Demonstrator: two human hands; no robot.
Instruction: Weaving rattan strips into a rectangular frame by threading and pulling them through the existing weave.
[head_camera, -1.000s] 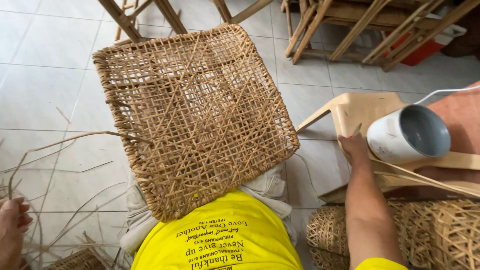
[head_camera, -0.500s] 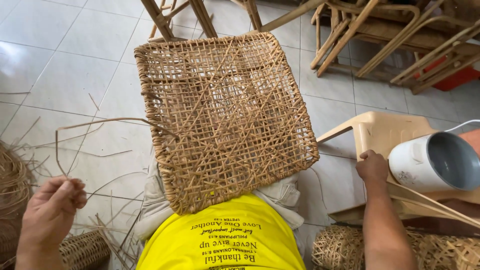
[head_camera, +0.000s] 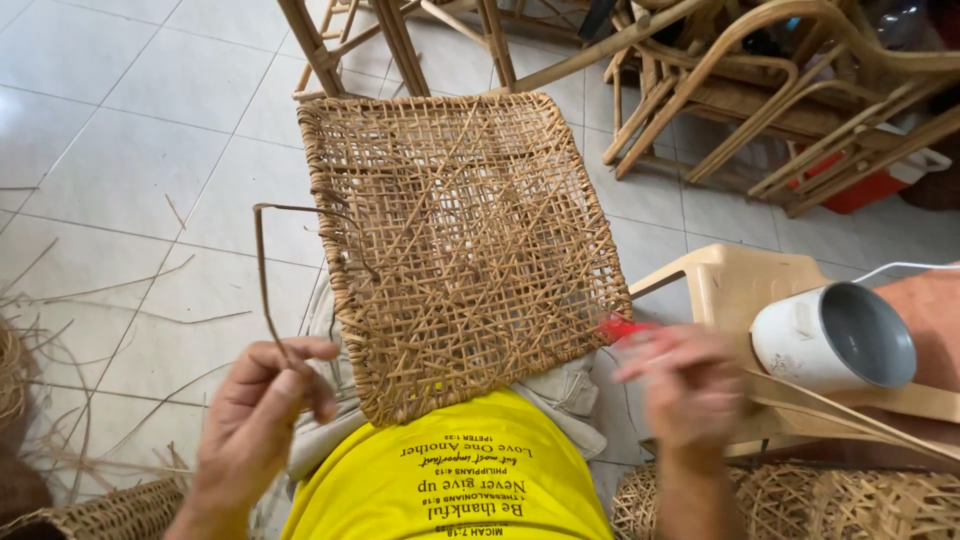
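Head view: my left hand (head_camera: 262, 405) pinches a thin rattan strand (head_camera: 263, 270) looping toward the woven seat panel (head_camera: 460, 240) on my lap. My right hand (head_camera: 690, 385), blurred, grips something small and red (head_camera: 622, 327) at the panel's right edge.

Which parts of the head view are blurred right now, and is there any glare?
Head view: the right hand and the small red thing at its fingertips are motion-blurred; the left hand, the strand it pinches and the woven panel are sharp; light soft, no harsh glare.
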